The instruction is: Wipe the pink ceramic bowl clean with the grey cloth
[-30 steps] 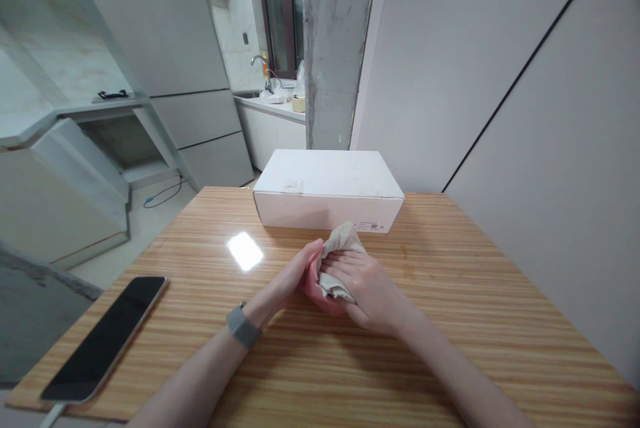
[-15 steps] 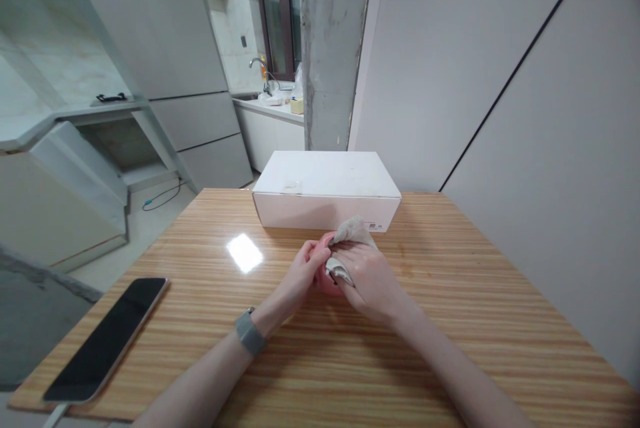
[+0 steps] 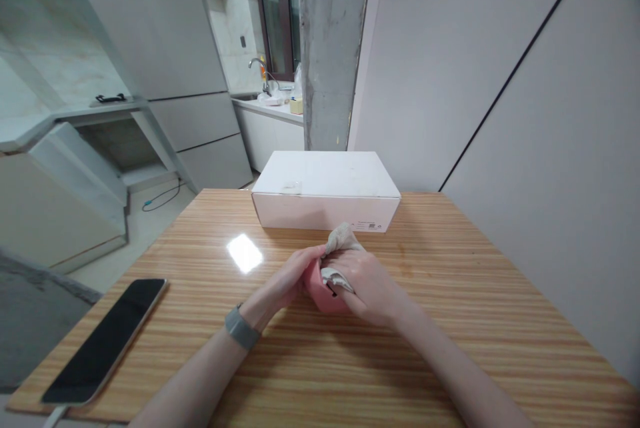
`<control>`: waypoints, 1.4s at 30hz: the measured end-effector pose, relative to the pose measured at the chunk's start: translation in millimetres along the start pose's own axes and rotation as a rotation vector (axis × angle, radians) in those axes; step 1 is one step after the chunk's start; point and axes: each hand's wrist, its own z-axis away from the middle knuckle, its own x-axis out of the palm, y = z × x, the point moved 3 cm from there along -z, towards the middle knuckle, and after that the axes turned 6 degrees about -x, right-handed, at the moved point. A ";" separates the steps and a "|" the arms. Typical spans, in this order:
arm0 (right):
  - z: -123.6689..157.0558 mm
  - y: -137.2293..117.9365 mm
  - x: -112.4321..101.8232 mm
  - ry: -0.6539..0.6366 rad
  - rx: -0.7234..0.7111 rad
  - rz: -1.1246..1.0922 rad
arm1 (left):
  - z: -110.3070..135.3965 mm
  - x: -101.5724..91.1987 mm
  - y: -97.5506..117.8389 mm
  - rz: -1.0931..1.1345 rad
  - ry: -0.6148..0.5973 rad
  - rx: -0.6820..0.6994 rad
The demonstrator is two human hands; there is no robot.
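Drawn back a little from the box (image 3: 325,188) since half a second ago, both hands, and lower on the surface (image 3: 450,321). More of the pink thing (image 3: 320,293) uncovered.

Far left, near the surface's edge: dark phone (image 3: 103,341), screen up, lying slantwise, well apart from the hands. Cable end at its near corner, cut off by the frame. Further in, a bright glare patch on the wood. Grey band (image 3: 239,327) on the left wrist.

Left hand (image 3: 283,281) cupped on the pink thing's left side, fingers curled round it. Pink thing mid-surface, between the two hands, just in front of the box; resting on the wood or lifted off it, cannot tell. Right hand (image 3: 370,288) over its top and right side, fingers closed on the beige cloth (image 3: 339,239), pressing it against the pink. Cloth bunched, one end poking up past the knuckles. Box white, shut, at the far edge, near the hands but apart from them.

Shape of the pink thing mostly hidden by hands and cloth. Small dark mark beside the cloth, too small to make out. Both forearms cut off at the bottom.
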 end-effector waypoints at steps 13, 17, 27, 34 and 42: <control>1.9 11.2 -0.4 0.113 0.138 0.052 | 1.1 11.5 -3.3 0.197 -0.170 0.028; 0.7 7.0 3.9 0.093 0.094 0.029 | -2.9 -0.6 -0.5 0.154 -0.170 -0.072; -6.4 -6.8 18.6 0.064 0.044 -0.007 | 2.7 -4.9 4.9 -0.046 -0.021 -0.063; -6.7 -5.3 15.8 0.080 0.114 0.020 | -1.5 -2.1 3.1 -0.019 0.041 0.006; -7.3 -1.7 2.7 0.112 0.126 0.107 | 8.8 17.2 7.4 0.189 -0.188 0.102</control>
